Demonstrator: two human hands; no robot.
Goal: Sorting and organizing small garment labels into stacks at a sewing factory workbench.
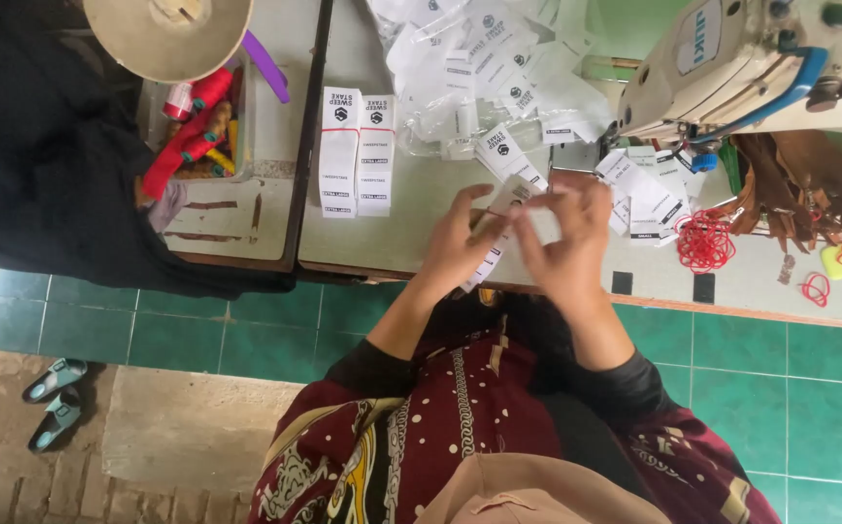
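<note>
I am holding a small stack of white printed tags [500, 218] between both hands at the near edge of the sewing table [411, 233]. My left hand [460, 247] is pinching the stack from the side, fingers closed on it, and my right hand [571, 243] is closing over its top end, where a thin red rubber band seems to be stretching, though it is too fine to be sure. The stack is hanging half past the table edge, so if my left pinch is loosening, tags could be sliding down onto my lap or the green tiled floor [790, 359]. A band pulled unevenly could be snapping off or fanning the tags. The two banded tag bundles [357, 150] lie well apart to my left, the loose tag pile [639, 189] and red rubber bands [704, 241] to my right.
</note>
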